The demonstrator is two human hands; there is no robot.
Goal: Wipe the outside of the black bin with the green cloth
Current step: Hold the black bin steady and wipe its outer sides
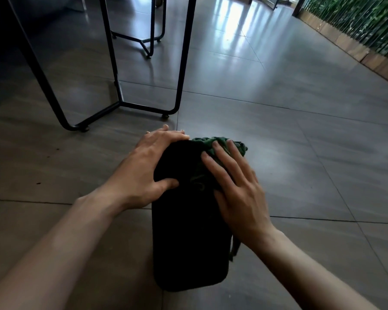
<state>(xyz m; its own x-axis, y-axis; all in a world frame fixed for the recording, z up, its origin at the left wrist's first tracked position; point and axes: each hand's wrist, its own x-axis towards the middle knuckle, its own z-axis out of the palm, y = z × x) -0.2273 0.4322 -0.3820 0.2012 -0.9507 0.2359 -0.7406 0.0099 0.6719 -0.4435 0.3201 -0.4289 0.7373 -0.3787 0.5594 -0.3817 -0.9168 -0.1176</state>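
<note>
The black bin (188, 242) lies on its side on the grey tiled floor, its length running away from me. My left hand (143, 168) grips its far left side, fingers over the far edge and thumb on the upper face. My right hand (235, 189) lies flat with straight spread fingers on the green cloth (220, 142), pressing it onto the bin's upper right side near the far end. Part of the cloth bunches beyond my fingertips, and a strip of it hangs down by my right wrist.
A black metal table frame (143, 106) stands just beyond the bin to the left, its foot close to my left hand. Another frame (148, 41) stands farther back. A wooden planter with green foliage (356, 30) lines the right. Open tiled floor (300, 130) stretches to the right.
</note>
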